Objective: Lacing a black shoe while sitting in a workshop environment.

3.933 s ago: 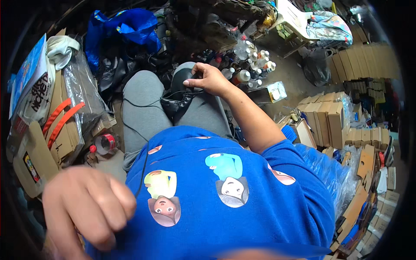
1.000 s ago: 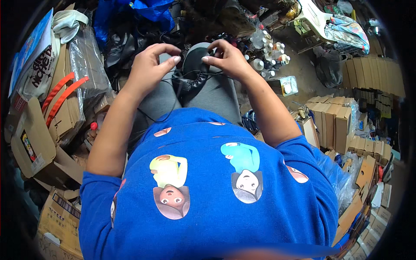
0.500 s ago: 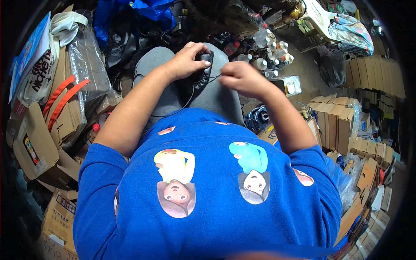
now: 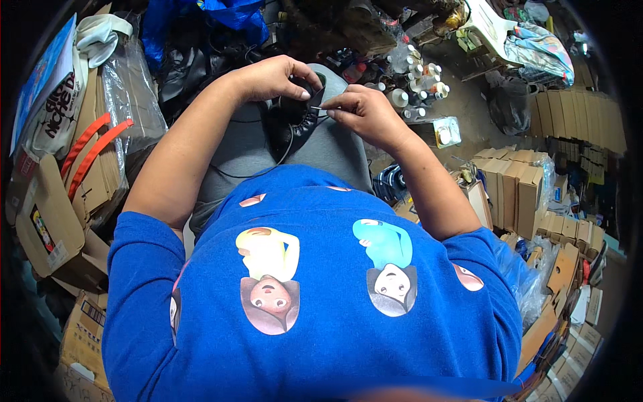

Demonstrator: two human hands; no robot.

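1. Left hand (image 4: pixel 278 78) curls round a black shoe (image 4: pixel 280 130) on grey-clad thighs (image 4: pixel 242 137); a loose hold could let it twist.
2. Right hand (image 4: pixel 365 114) pinches a slim needle-like tool (image 4: pixel 317 108); a slip could prick left fingertips.
3. Slack cord (image 4: pixel 287 153) could snag.

I've got the shoe-like piece (image 4: pixel 293 130) on the lap (image 4: pixel 331 161), under L hand (image 4: pixel 278 79), just L of R hand (image 4: pixel 365 114). Fwd-R, past R hand: bottles (image 4: pixel 416 80), w/ a chair (image 4: pixel 487 27) beyond 'em & a cloth (image 4: pixel 539 50) on it. Stacked cardboard (image 4: pixel 509 184) down R side; open box (image 4: pixel 52 231) far L; bag (image 4: pixel 234 17) fwd-L.
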